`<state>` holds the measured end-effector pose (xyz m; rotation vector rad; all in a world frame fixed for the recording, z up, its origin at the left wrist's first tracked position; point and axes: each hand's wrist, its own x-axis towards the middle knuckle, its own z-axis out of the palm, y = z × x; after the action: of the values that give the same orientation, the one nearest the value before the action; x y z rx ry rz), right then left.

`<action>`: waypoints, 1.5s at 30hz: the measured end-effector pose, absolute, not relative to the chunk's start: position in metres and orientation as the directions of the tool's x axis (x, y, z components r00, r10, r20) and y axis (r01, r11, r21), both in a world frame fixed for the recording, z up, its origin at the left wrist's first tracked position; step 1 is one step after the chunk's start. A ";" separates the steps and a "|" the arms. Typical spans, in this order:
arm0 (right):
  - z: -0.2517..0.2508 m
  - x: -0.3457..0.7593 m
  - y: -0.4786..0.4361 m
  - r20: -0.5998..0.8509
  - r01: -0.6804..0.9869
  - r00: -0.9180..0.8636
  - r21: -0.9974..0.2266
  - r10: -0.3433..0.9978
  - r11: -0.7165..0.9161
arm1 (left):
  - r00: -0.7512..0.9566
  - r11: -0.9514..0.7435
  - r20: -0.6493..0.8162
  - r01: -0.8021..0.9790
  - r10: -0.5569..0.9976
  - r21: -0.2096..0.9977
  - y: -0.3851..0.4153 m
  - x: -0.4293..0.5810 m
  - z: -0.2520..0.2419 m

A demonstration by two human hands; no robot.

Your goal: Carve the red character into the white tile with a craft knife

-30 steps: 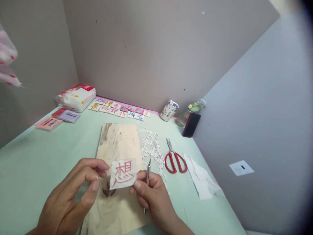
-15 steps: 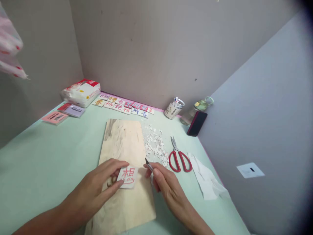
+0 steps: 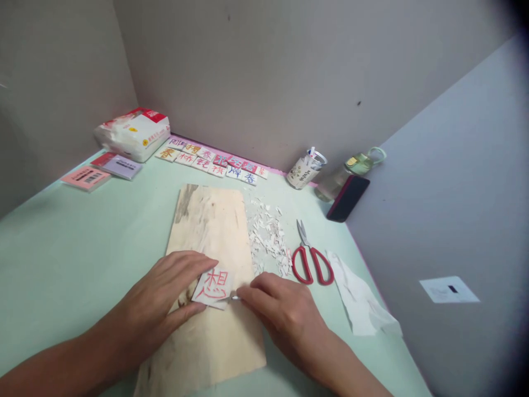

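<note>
White square point(image 3: 212, 288), thin, straight-edged, on a dark-streaked wooden board point(image 3: 217, 226)

Red 想 on white sq. point(image 3: 215, 284), btwn board's point(image 3: 210, 220) L & R edges. Tiles point(image 3: 186, 159) by table's point(image 3: 103, 248) far edge: orange 春, red 桥, blue 牌 & blue 春; rest unclear. Print on can point(image 3: 303, 172) (nr far R corner), tissue pk point(image 3: 134, 133) & pads point(image 3: 86, 177) (nr far L corner) illegible.

The left hand point(image 3: 161, 289) and right hand point(image 3: 285, 309) are bare, like both forearms point(image 3: 86, 346).
</note>
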<state>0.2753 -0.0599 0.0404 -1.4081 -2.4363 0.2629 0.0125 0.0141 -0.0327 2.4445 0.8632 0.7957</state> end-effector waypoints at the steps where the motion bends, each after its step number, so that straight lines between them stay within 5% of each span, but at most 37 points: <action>1: 0.041 0.274 -0.059 0.194 0.804 -0.486 -0.281 0.852 0.523 | 0.644 -0.706 0.355 0.434 0.677 0.559 0.013 0.013 -0.034; 23: 0.046 0.271 -0.058 0.163 0.797 -0.556 -0.174 0.815 0.578 | 0.660 -0.705 0.340 0.422 0.670 0.570 0.012 0.016 -0.031; 45: 0.071 0.250 -0.053 -0.122 0.800 -0.596 0.001 0.794 0.600 | 0.679 -0.675 0.283 0.423 0.678 0.605 0.011 0.014 -0.025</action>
<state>0.2497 -0.0526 0.0707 -1.4528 -2.9072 0.0882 0.0141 0.0114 -0.0251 2.3908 0.8493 0.6816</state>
